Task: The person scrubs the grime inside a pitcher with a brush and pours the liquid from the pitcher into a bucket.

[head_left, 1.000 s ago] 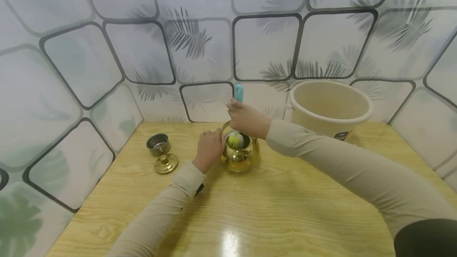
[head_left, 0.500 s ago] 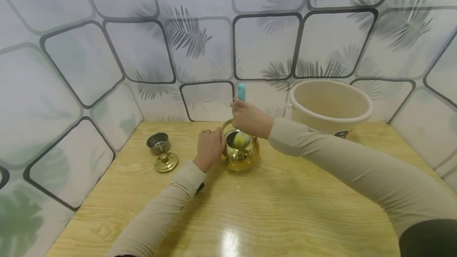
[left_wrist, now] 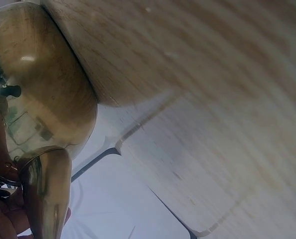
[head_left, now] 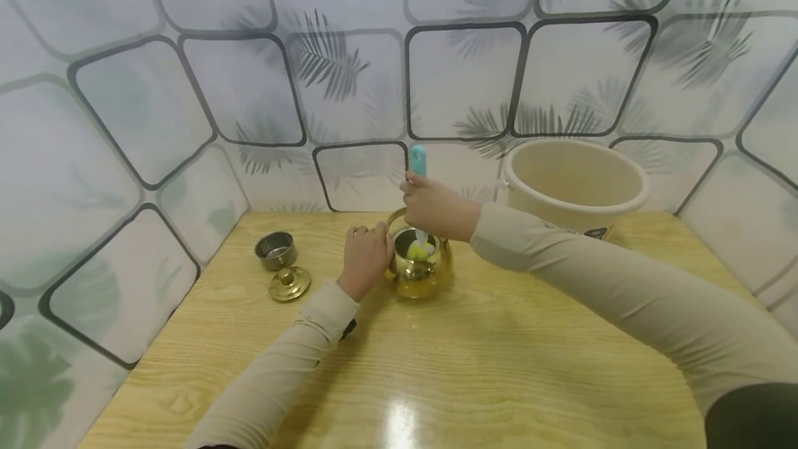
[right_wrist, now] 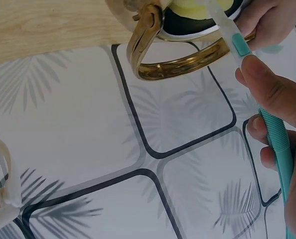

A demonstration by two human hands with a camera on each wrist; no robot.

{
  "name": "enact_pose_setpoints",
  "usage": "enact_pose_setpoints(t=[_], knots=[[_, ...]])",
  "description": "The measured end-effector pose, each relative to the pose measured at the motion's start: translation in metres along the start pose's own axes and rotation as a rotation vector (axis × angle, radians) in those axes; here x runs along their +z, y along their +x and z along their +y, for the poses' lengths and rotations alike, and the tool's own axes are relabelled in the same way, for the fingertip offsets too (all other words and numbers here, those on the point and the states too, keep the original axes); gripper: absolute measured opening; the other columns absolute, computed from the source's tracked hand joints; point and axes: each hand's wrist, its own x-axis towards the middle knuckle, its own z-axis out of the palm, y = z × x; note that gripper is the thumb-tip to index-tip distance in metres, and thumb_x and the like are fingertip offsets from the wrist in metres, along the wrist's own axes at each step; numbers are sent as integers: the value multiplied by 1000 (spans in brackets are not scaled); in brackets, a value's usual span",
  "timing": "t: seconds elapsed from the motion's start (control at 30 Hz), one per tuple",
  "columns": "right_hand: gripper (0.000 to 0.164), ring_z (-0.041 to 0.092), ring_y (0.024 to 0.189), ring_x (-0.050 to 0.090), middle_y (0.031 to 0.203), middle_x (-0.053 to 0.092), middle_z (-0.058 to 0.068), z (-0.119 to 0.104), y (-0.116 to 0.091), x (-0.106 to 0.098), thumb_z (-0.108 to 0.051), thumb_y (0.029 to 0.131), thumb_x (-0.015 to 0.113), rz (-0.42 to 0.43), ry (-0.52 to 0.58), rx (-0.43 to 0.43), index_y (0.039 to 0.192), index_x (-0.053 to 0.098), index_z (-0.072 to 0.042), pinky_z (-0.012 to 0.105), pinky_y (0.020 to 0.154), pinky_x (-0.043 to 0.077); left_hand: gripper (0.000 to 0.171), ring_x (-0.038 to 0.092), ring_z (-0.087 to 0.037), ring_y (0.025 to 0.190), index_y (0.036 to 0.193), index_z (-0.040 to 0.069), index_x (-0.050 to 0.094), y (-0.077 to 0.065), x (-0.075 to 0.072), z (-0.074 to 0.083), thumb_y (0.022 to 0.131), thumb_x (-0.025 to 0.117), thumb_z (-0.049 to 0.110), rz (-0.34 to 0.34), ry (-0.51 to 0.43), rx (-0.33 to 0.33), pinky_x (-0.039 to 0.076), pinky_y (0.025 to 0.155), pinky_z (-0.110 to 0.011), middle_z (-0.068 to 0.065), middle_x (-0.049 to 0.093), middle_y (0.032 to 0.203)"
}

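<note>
Brush (head_left: pixel 419 161) down in the gold kettle (head_left: pixel 415 276), both hands gripping

Head view: the kettle stands at the middle of the wood-grain table (head_left: pixel 474 373), the yellow-and-white brush head (head_left: pixel 419 249) inside its mouth. The person's left hand (head_left: pixel 366 255) grips the kettle at its left side. The right hand (head_left: pixel 438 208), above the kettle and toward its right, is wrapped round the brush; the blue-green end sticks up past the knuckles. Well apart on the left sit a dark metal strainer cup (head_left: pixel 276 252) and, just to its near side, a gold lid (head_left: pixel 289 284). A beige bucket (head_left: pixel 576 208) stands at the far right, close to the patterned wall (head_left: pixel 464 85).

Left wrist view: the shiny kettle body fills the left edge, with the tapering spout (left_wrist: pixel 47 194) below it. Fingers (left_wrist: pixel 3 219) show on both sides of the spout; exactly how they press is partly hidden.

Right wrist view: thumb and fingers close around the ribbed handle, and the brush tilts into the kettle beside its arched carrying handle (right_wrist: pixel 188 67). Part of the left hand shows there too, against the kettle.
</note>
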Motion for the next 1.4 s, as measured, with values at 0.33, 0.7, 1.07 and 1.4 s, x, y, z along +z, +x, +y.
enact_pose_setpoints(t=[0.33,0.7,1.07,1.4], knots=[[9,17,96,53,87,71,-1,-3,2,-2,-12,80,70,-27,24,1,73,70,-16,36,100,29,20,61,-27,66,77,7,51,0,0,1,93,50,18,-30,-32,-14,49,75,-40,-7,65,62],[14,16,95,50,85,69,-3,-10,6,5,-13,81,68,87,-101,16,69,69,-20,35,99,27,19,58,-25,62,78,6,52,0,-2,0,93,50,17,-54,-59,-2,50,72,-39,-7,62,60],[8,18,103,49,94,71,0,-9,13,12,-14,82,68,96,-198,5,80,74,-20,35,100,25,19,58,-26,64,79,5,52,2,-4,0,94,47,16,-79,-106,-13,49,71,-39,-8,63,62],[14,18,106,50,90,70,0,-4,8,21,-13,84,67,56,-164,16,71,70,-20,37,102,27,18,58,-26,63,78,6,51,1,-3,1,92,51,16,-41,-90,-10,50,72,-39,-8,62,60]])
